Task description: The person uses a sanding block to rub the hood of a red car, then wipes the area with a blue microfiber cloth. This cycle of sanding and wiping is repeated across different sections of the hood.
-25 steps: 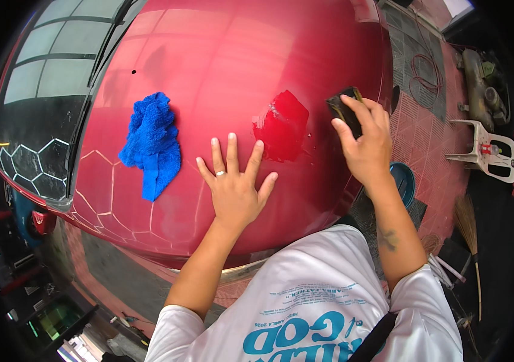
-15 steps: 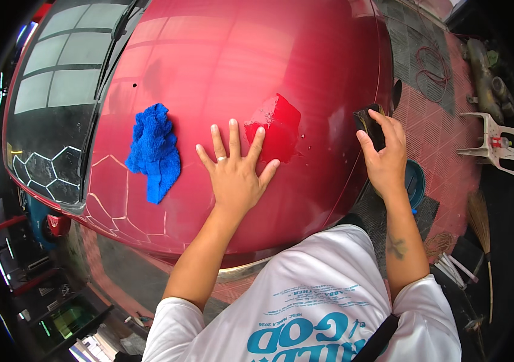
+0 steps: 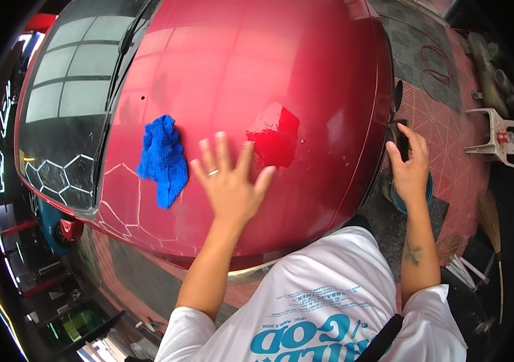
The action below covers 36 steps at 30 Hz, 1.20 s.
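Fingers spread, my left hand [image 3: 230, 190] is over the red car hood [image 3: 208, 72], with a ring on one finger; it looks slightly blurred. To its right lies a wet, brighter red patch [image 3: 275, 136] with droplets beside it. On its other side a crumpled blue microfiber towel [image 3: 163, 160] rests on the paint. Beyond the hood's right edge, my right hand [image 3: 410, 172] grips a small black flat pad [image 3: 398, 137] between thumb and fingers. The pad's exact kind is hard to make out.
Below my right hand a teal bucket [image 3: 429, 192] stands on the floor. Farther right are a white plastic chair [image 3: 498, 142], a broom [image 3: 489, 226] and a coiled red hose [image 3: 435, 63]. The car's windscreen [image 3: 67, 123] is at the left.
My right hand has moved right with the black pad, from over the hood's edge to past it. My left hand remains spread over the hood, shifted slightly. The view has shifted a little.
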### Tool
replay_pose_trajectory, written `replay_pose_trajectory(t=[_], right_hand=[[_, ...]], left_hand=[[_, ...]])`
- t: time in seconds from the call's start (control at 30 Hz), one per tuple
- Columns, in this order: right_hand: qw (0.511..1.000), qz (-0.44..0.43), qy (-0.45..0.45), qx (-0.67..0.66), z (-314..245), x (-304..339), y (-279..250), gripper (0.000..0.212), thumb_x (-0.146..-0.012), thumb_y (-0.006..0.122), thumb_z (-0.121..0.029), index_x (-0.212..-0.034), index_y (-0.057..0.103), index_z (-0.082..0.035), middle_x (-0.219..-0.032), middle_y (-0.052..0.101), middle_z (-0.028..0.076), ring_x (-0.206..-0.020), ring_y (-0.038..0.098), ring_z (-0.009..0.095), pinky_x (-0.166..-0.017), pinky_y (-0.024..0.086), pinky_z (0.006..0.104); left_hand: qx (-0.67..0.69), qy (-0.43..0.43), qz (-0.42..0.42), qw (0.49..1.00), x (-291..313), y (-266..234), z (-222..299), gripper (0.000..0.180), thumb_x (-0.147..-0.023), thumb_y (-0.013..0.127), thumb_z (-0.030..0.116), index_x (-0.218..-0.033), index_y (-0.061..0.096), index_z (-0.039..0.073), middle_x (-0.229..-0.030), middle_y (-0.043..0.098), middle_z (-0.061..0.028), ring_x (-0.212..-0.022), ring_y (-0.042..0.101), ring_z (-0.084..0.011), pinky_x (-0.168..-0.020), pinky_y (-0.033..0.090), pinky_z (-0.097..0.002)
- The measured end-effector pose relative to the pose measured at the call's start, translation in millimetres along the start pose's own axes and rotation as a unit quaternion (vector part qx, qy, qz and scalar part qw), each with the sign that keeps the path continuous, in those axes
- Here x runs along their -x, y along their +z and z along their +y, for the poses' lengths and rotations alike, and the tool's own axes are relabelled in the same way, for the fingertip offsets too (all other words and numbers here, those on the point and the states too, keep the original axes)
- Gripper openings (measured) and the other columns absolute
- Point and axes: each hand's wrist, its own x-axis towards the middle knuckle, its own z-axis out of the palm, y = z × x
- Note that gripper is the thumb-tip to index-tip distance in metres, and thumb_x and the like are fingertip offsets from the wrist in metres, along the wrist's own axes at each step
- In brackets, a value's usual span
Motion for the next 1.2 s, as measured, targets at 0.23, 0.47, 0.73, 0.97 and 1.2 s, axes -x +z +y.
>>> replay_pose_trajectory(t=[0.23,0.47,0.73,0.97,1.2], right_hand=[[0.991,0.010,0.107,0.085,79,54,-88,0.052,-0.111,0.086,-0.028,-0.158,0.074,-0.011,-0.146,0.074,0.017,-0.138,0.073,0.036,-0.121,0.056,0.0488],[0.982,0.052,0.142,0.115,105,131,-156,0.052,-0.112,0.086,-0.028,-0.159,0.074,-0.010,-0.151,0.072,0.017,-0.142,0.071,0.037,-0.123,0.055,0.0496],[0.970,0.112,0.177,0.122,122,219,-230,0.049,-0.114,0.084,-0.021,-0.159,0.073,-0.005,-0.153,0.071,0.019,-0.147,0.069,0.035,-0.127,0.052,0.0484],[0.961,0.128,0.181,0.164,123,292,-280,0.052,-0.116,0.082,-0.024,-0.163,0.070,-0.005,-0.154,0.071,0.019,-0.149,0.067,0.036,-0.129,0.049,0.0483],[0.955,0.117,0.197,0.187,153,329,-284,0.050,-0.118,0.078,-0.026,-0.162,0.069,-0.004,-0.157,0.070,0.023,-0.148,0.067,0.041,-0.129,0.049,0.0510]], left_hand=[[0.045,-0.134,0.066,0.988,-34,-12,-185,0.095,-0.104,0.086,0.063,-0.184,0.052,0.024,-0.190,0.045,-0.0236,-0.177,0.035,-0.0533,-0.142,0.027,-0.0732],[0.025,0.052,0.085,0.995,-113,34,-42,0.100,-0.099,0.085,0.073,-0.175,0.062,0.012,-0.185,0.050,-0.0282,-0.176,0.038,-0.0547,-0.142,0.032,-0.0674],[0.094,0.209,-0.068,0.971,-44,50,145,0.111,-0.101,0.077,0.077,-0.183,0.050,0.007,-0.194,0.031,-0.0344,-0.181,0.021,-0.0582,-0.147,0.018,-0.0705],[0.028,0.371,-0.146,0.917,25,87,246,0.093,-0.098,0.082,0.070,-0.174,0.064,0.019,-0.193,0.040,-0.0239,-0.180,0.027,-0.0546,-0.147,0.018,-0.0694],[0.055,0.406,-0.209,0.888,107,51,211,0.081,-0.096,0.088,0.058,-0.164,0.069,0.018,-0.194,0.038,-0.0258,-0.182,0.022,-0.0539,-0.148,0.017,-0.0689]])
